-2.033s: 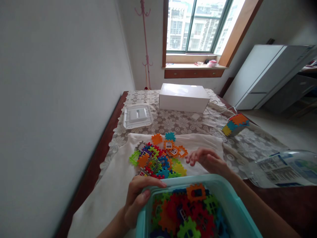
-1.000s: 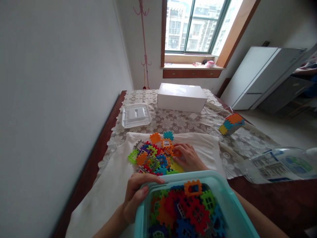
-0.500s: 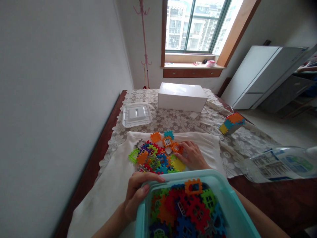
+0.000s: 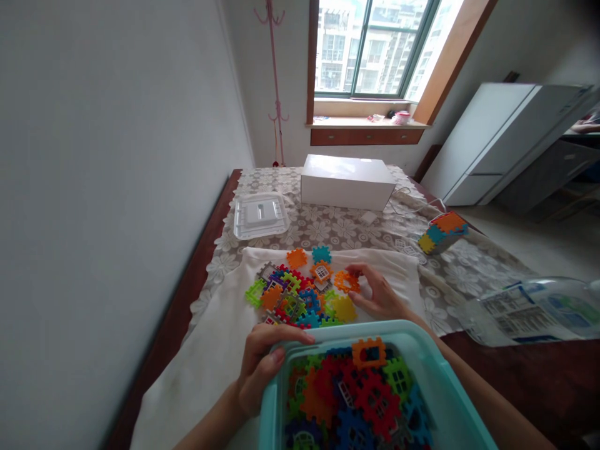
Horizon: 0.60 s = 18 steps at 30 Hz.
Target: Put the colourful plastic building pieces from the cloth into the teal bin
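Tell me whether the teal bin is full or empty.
Well filled, not empty: colourful toothed pieces crowd the inside of the teal bin; its bottom is hidden.

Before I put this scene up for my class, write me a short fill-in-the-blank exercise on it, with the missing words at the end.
The left hand grips the rim of the turquoise bin, while the right hand grasps an interlocking piece coloured ____.
Seen by the person, the plastic lid lies to the ____ of the white box.
The clear bottle is lying on its ____.

Missing words: orange; left; side.
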Available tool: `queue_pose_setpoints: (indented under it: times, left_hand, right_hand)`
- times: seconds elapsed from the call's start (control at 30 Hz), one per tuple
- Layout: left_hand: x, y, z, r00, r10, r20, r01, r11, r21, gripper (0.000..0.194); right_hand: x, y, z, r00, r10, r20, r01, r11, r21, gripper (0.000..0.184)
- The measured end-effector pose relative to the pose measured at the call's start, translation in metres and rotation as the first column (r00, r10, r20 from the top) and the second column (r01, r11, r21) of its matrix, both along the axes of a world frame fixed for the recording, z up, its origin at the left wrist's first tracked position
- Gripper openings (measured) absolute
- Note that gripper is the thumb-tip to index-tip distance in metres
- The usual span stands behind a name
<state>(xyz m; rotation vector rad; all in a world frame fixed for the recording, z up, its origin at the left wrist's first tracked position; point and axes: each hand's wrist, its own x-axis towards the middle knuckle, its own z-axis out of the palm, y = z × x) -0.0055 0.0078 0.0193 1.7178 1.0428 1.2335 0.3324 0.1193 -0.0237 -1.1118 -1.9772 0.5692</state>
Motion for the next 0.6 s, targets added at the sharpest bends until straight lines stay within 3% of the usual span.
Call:
queue_pose_setpoints:
  times: [0.13,0.27,0.33,0.4,0.5,0.6]
  left_hand:
    - [-0.002,0.000,-0.002,1.000,0.003,-0.001,-0.003,1.000,0.005,0.036]
    - [-0.001,-0.001,-0.002,1.000,-0.002,0.018,0.002,1.000,-0.001,0.035]
    - [0.000,-0.001,-0.003,1.000,0.002,0.029,-0.002,1.000,-0.004,0.035]
    - [0.001,-0.001,-0.003,0.999,0.004,0.038,-0.004,1.000,-0.006,0.036]
    - [0.001,0.000,-0.002,1.000,0.001,0.029,-0.001,1.000,-0.002,0.037]
    - [-0.001,-0.001,-0.001,1.000,-0.002,-0.015,0.002,1.000,-0.003,0.038]
  right_hand:
    - [-0.002,-0.004,0.000,0.979,0.115,0.167,-0.121,0.992,0.024,0.055]
    - [-0.002,0.000,-0.007,0.962,-0.047,0.269,0.038,0.999,0.038,0.044]
    - [0.001,0.002,-0.008,0.960,-0.145,0.238,0.137,0.989,0.048,0.039]
    - [0.006,0.003,-0.006,0.968,-0.167,0.189,0.155,0.985,0.074,0.038]
    - [0.008,0.002,0.002,0.984,-0.013,0.179,-0.009,0.992,0.123,0.035]
    - [0.004,0.000,0.010,0.973,0.151,0.174,-0.165,0.984,0.067,0.033]
